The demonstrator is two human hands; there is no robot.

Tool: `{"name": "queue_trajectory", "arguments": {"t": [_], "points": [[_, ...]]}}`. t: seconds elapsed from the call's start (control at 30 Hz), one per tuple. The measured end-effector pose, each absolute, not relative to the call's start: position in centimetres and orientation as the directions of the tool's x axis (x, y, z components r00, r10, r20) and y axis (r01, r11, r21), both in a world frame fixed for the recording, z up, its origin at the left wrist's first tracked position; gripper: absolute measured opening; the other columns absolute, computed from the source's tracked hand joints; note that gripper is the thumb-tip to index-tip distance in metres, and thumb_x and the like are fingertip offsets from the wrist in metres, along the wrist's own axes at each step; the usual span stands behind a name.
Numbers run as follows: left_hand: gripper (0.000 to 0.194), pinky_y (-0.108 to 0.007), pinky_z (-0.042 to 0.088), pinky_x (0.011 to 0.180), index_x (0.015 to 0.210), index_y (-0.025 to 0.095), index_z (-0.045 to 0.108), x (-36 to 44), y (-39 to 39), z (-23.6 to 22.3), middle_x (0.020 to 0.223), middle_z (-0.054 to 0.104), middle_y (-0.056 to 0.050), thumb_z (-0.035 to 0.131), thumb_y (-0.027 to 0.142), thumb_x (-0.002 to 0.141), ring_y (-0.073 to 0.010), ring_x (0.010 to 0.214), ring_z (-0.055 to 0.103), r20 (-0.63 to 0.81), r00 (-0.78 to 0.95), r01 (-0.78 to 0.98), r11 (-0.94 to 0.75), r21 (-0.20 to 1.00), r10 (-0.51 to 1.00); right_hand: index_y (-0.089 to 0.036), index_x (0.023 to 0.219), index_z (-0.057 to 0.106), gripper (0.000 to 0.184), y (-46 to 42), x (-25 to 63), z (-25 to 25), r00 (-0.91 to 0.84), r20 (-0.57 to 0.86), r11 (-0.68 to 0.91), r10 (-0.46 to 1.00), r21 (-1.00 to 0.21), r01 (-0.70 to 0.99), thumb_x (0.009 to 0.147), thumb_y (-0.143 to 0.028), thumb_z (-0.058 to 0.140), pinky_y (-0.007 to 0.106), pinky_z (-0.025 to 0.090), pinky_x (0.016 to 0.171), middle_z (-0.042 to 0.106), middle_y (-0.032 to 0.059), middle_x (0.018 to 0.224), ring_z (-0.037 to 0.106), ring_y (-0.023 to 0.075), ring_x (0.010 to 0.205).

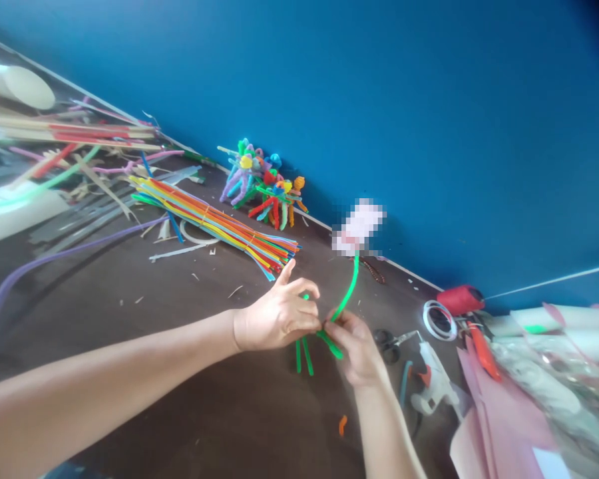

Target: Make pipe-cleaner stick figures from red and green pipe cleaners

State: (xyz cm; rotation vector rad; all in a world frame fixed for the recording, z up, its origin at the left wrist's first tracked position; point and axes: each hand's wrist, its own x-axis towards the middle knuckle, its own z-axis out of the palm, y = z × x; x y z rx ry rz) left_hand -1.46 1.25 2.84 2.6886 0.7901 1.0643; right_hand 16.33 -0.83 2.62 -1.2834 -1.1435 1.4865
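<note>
Green pipe cleaners (350,290) are pinched between my two hands over the dark table. My left hand (278,314) has its thumb raised and its other fingers curled round the green stems, and two green ends hang below it. Close beside it, my right hand (355,348) grips the bent green piece between thumb and fingers. One long green stem curves upward from my right hand and passes in front of a blurred-out pale patch. Just behind my left hand lies a bundle of colourful pipe cleaners (214,223), tied with thin bands.
Small figures of twisted pipe cleaners (279,193) stand against the blue wall (379,100). To the right lie scissors (392,342), a white glue gun (434,376), a roll of tape (440,321) and pink sheets (509,419). Strips and scraps (80,159) clutter the left.
</note>
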Motion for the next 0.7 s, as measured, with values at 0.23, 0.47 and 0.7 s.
{"name": "queue_trajectory", "arguments": {"t": [0.23, 0.47, 0.7], "points": [[0.015, -0.04, 0.024, 0.095, 0.076, 0.02, 0.064, -1.0, 1.4, 2.4, 0.071, 0.064, -0.002, 0.051, 0.025, 0.079, -0.017, 0.094, 0.048, 0.486, 0.515, 0.291, -0.677, 0.676, 0.706, -0.019, 0.064, 0.05, 0.019, -0.9, 16.0, 2.4, -0.184, -0.174, -0.216, 0.967, -0.947, -0.239, 0.062, -0.029, 0.066, 0.024, 0.04, 0.053, 0.047, -0.0041, 0.055, 0.048, 0.0112, 0.052], [0.017, -0.026, 0.043, 0.073, 0.073, 0.014, 0.065, -0.5, 1.9, 1.6, 0.071, 0.061, -0.004, 0.054, 0.026, 0.076, -0.0145, 0.077, 0.054, 0.351, 0.374, 0.16, -0.433, 0.887, 0.858, -0.019, 0.065, 0.053, 0.012, -0.9, 15.3, 1.7, -0.002, 0.013, 0.013, 1.0, -0.991, -0.134, 0.068, -0.023, 0.064, 0.023, 0.041, 0.059, 0.05, -0.0042, 0.061, 0.049, 0.0104, 0.059], [0.015, -0.025, 0.043, 0.069, 0.075, 0.015, 0.066, -0.5, 2.1, 1.6, 0.069, 0.062, -0.003, 0.054, 0.023, 0.073, -0.0142, 0.071, 0.055, 0.309, 0.365, 0.28, -0.42, 0.864, 0.878, -0.018, 0.065, 0.055, 0.01, -1.1, 15.0, 2.0, 0.079, 0.098, 0.084, 0.992, -0.984, 0.159, 0.071, -0.025, 0.06, 0.024, 0.04, 0.059, 0.052, -0.0029, 0.062, 0.049, 0.0116, 0.061]]}}
